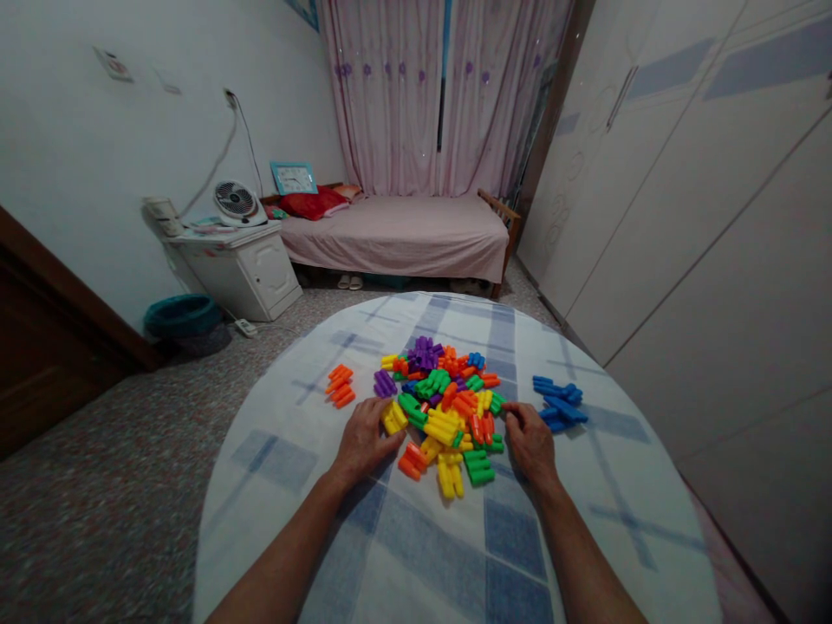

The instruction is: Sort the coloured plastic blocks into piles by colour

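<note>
A heap of bright plastic building pieces, yellow, green, orange, purple and blue, lies in the middle of a round table covered with a white and blue checked cloth. My left hand rests at the heap's left edge with its fingers curled round a yellow piece. My right hand lies at the heap's right edge, knuckles up, fingers bent, its fingertips touching the pieces; whether it holds one is hidden. A small group of orange pieces sits apart on the left. A group of blue pieces sits apart on the right.
A bed with a pink cover stands under pink curtains at the back. A white cabinet with a small fan stands at the left wall, a teal basin on the floor beside it. White wardrobe doors fill the right side.
</note>
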